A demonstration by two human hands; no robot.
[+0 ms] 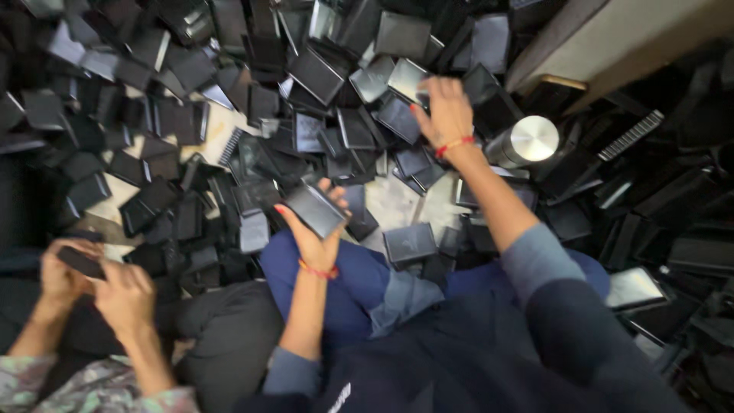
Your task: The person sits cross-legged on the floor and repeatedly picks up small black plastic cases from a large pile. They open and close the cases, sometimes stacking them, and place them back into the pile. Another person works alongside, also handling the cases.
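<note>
I sit on the floor amid a heap of flat black rectangular cases. My left hand (pixel 313 233) is raised above my blue-clad knee and holds one black case (pixel 315 208) tilted in its fingers. My right hand (pixel 445 113) reaches forward into the pile, fingers curled over a shiny black case (pixel 407 79) at the heap's middle; the motion blur hides whether it grips it. Both wrists wear a red thread band.
Another person's two hands (pixel 95 283) at the lower left hold a black case. A round metal cylinder (pixel 527 141) lies to the right of my right forearm. A pale board (pixel 612 38) slants at the top right. Black cases cover the floor all around.
</note>
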